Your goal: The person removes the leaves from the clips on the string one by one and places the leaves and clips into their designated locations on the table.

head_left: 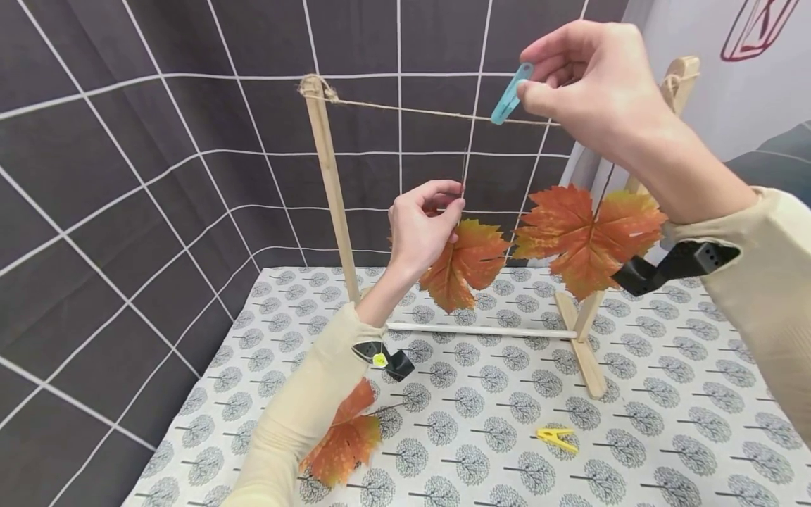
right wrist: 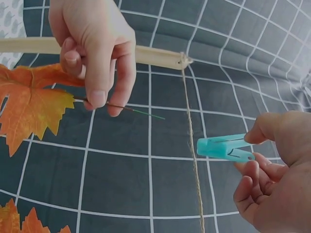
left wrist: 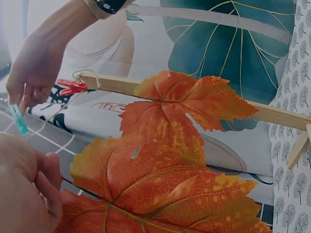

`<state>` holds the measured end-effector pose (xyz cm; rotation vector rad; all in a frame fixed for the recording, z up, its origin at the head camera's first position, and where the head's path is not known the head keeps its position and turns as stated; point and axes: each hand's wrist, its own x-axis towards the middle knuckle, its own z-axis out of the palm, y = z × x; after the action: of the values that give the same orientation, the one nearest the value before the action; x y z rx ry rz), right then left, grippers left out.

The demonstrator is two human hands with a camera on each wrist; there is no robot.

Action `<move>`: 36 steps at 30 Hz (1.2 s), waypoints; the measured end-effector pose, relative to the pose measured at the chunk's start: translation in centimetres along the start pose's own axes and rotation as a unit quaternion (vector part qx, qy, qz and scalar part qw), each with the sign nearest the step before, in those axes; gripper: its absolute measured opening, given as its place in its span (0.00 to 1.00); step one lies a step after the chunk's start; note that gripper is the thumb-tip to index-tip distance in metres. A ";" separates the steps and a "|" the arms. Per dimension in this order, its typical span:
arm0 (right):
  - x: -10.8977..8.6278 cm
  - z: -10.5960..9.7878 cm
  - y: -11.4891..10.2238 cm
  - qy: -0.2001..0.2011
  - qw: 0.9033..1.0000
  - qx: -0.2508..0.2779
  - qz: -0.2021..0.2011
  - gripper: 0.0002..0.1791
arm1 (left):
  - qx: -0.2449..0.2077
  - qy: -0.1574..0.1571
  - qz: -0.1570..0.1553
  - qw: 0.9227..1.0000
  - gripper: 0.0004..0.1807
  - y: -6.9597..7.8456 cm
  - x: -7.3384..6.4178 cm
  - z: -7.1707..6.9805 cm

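My left hand [head_left: 419, 227] pinches the thin dark stem of an orange artificial maple leaf [head_left: 467, 266], whose blade hangs below the fingers. The stem's green tip points up past the fingertips toward the twine [head_left: 412, 109]. Higher and to the right, my right hand [head_left: 598, 88] holds a light-blue clothespin [right wrist: 223, 147] between thumb and fingers. Its nose is right at the twine in the right wrist view. A second maple leaf [head_left: 589, 236] hangs near the right post. In the left wrist view, a red clothespin [left wrist: 72, 87] sits on the twine near the post's top.
The twine runs between two wooden posts, the left post [head_left: 331, 176] and the right post [head_left: 681, 84]. A white bar [head_left: 481, 329] joins them low down. On the tree-print tablecloth [head_left: 469, 422] lie a yellow clothespin [head_left: 557, 439] and another maple leaf [head_left: 345, 443], partly behind my left sleeve.
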<state>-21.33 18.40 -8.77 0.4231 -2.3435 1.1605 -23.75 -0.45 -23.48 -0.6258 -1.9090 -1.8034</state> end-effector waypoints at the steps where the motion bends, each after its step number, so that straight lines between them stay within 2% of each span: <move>1: 0.0 0.0 0.0 -0.001 1.000 0.004 0.003 0.12 | -0.001 0.000 0.000 1.000 0.09 0.0 0.0 0.0; 11: -0.5 -0.5 0.5 -0.003 0.999 0.044 0.017 0.12 | 0.006 -0.006 -0.004 1.000 0.09 0.1 -0.4 -0.6; 29: -3.0 -1.1 1.5 -0.013 0.999 0.046 0.023 0.13 | 0.044 -0.007 -0.013 0.999 0.09 -0.8 -1.9 -2.6; 36: -4.0 -1.6 2.5 -0.017 0.999 0.040 0.014 0.13 | 0.052 0.001 -0.006 0.999 0.09 -1.0 -2.6 -3.2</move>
<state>-18.76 21.40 -11.80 0.4424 -2.3449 1.2743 -22.26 -3.80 -25.63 -0.5780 -1.9950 -1.6981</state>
